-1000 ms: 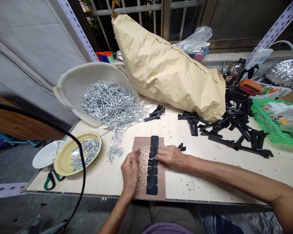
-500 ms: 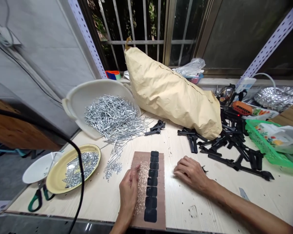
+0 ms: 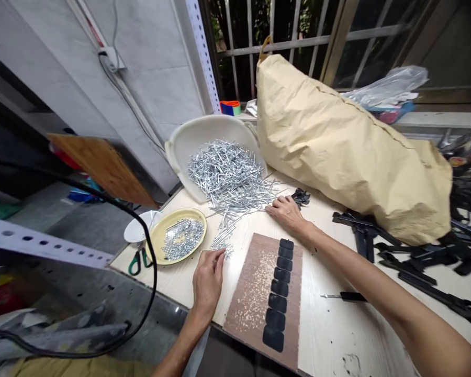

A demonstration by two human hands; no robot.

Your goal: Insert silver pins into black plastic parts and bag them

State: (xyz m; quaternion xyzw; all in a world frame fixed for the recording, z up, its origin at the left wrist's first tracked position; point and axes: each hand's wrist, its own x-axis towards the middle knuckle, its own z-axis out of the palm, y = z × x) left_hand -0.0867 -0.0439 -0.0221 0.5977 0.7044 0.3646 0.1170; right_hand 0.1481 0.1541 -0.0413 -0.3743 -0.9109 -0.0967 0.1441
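My left hand is at the small loose pile of tiny shiny metal pieces, thumb and forefinger pinched together; whatever lies between them is too small to make out. My right hand reaches across to the near right edge of the heap of thin metal pins. Its fingers are bent together and the tips are partly hidden. Just behind it lie a few black plastic parts. Between the forearms rests a brown board bearing a column of black rounded squares and many pale specks.
A yellow plate of small metal pieces sits left, with green-handled scissors beside it. A white basin holds the pins. A large paper sack lies behind. A black-handled pointed tool lies beneath my right forearm. A black cable crosses the left foreground.
The view has swung left. My right hand has gone from right of the board to the pin heap, uncovering the black-handled tool. My left hand has left the board for the tiny metal pieces.
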